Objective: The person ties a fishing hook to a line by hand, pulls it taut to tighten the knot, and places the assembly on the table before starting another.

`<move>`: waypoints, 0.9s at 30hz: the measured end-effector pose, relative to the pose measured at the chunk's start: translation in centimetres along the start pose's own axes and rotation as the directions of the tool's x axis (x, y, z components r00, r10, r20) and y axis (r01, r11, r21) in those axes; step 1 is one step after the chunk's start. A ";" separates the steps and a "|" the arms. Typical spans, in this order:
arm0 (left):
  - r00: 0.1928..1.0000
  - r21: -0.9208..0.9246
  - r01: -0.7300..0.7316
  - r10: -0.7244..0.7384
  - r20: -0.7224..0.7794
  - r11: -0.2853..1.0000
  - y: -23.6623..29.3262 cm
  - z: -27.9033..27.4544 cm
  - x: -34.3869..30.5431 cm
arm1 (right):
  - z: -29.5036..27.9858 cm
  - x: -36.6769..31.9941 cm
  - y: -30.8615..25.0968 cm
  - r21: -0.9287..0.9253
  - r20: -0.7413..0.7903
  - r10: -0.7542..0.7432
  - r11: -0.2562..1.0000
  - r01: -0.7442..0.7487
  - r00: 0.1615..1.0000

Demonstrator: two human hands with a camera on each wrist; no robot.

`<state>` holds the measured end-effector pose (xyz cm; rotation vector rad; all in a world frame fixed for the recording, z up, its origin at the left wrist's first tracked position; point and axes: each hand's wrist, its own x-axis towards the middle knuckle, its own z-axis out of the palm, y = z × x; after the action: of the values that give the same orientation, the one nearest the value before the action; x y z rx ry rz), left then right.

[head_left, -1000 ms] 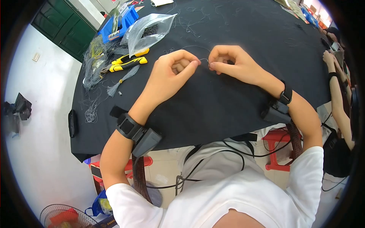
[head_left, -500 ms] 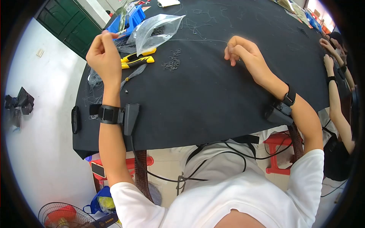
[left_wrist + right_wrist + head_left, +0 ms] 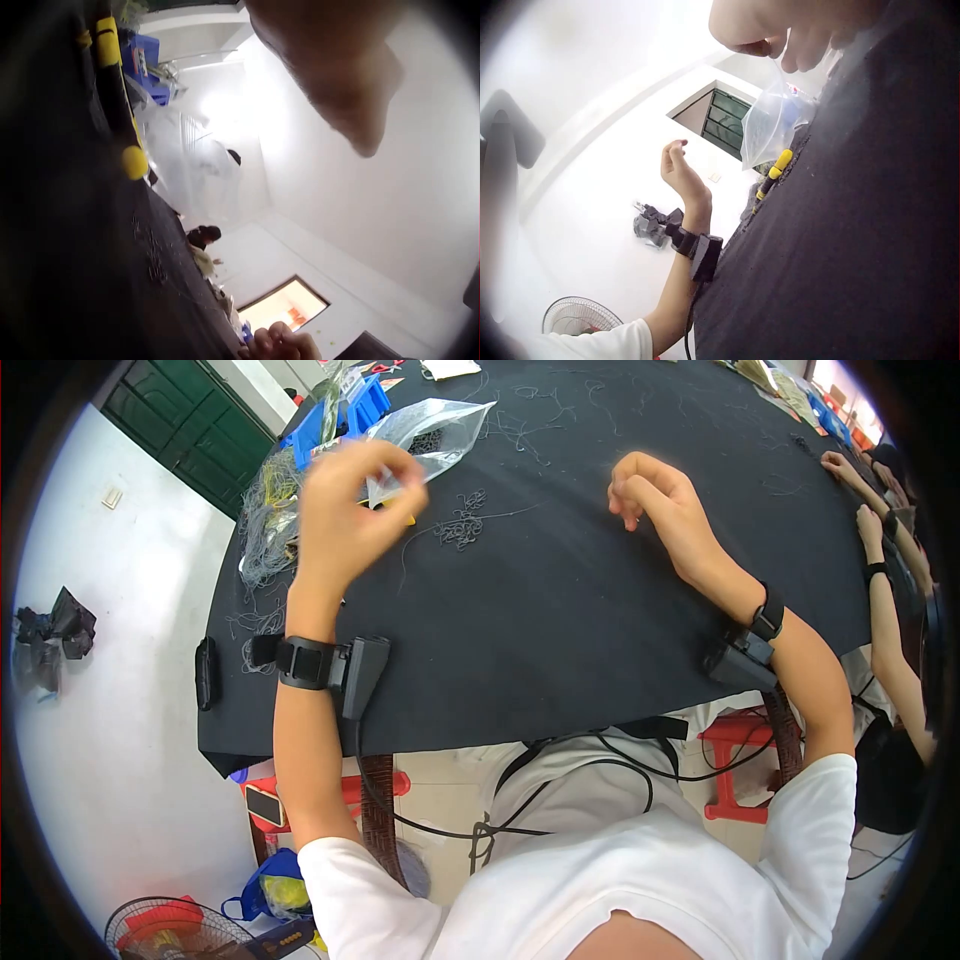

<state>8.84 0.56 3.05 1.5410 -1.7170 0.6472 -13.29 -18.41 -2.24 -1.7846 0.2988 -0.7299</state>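
Note:
My left hand (image 3: 345, 510) is raised above the black table (image 3: 560, 620), blurred, its fingertips pinched together; the right wrist view shows the left hand (image 3: 676, 161) the same way. A thin line (image 3: 470, 518) lies slack on the cloth between my hands, too fine to follow into either grip. My right hand (image 3: 645, 485) rests on the table with its fingers curled and the tips (image 3: 780, 41) pinched. A small pile of dark hooks (image 3: 462, 525) lies between the hands. Just behind the left hand lies a clear plastic bag (image 3: 440, 425).
Yellow-handled pliers (image 3: 774, 174) lie by the bag, mostly hidden behind my left hand in the head view. A blue bin (image 3: 340, 415) and a tangle of lines (image 3: 265, 520) sit at the table's far left. Another person's hands (image 3: 870, 510) work at the right edge.
The hands, together a second ago, drew apart and stretched the line. The left hand has since swung back toward the middle, and the line now lies slack. The right hand barely moved.

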 end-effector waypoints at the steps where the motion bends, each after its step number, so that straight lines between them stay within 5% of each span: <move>1: 0.981 -0.077 0.122 -0.108 0.163 0.990 0.7 0.6 -0.3 | 0.0 0.0 0.0 -0.001 -0.004 -0.007 1.000 0.007 1.000; 2: 0.924 -0.132 0.251 -0.197 0.328 0.959 1.0 1.2 -0.7 | 0.0 0.0 0.0 -0.007 -0.009 0.003 1.000 -0.003 1.000; 3: 0.888 -0.020 0.190 -0.163 0.430 0.982 0.8 1.4 -1.0 | 0.0 0.0 0.0 -0.012 -0.013 0.013 1.000 -0.013 1.000; 6: 0.815 0.043 0.267 -0.249 0.522 0.963 0.4 2.0 -1.5 | 0.0 0.0 0.0 -0.010 -0.009 0.027 1.000 -0.027 1.000; 19: 0.769 0.091 0.271 -0.272 0.579 0.958 0.6 2.4 -1.6 | 0.1 -0.1 0.3 0.066 0.056 -0.003 0.998 -0.001 0.998; 23: 0.870 0.015 0.243 -0.225 0.439 0.970 0.7 2.9 -1.8 | 0.0 -0.2 0.0 0.071 0.061 0.013 0.997 -0.018 0.998; 26: 0.895 -0.095 0.297 -0.243 0.374 0.950 1.6 2.9 -1.3 | 0.0 -0.1 0.4 0.116 0.077 0.024 0.993 -0.033 0.997; 27: 0.850 -0.093 0.416 -0.351 0.393 0.905 1.8 2.9 -1.3 | 0.0 -0.1 0.4 0.112 0.078 0.025 0.993 -0.034 0.997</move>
<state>6.59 -0.63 0.47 1.8921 -1.5961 -0.0060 -13.33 -18.46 -2.66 -1.6926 0.2278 -0.6434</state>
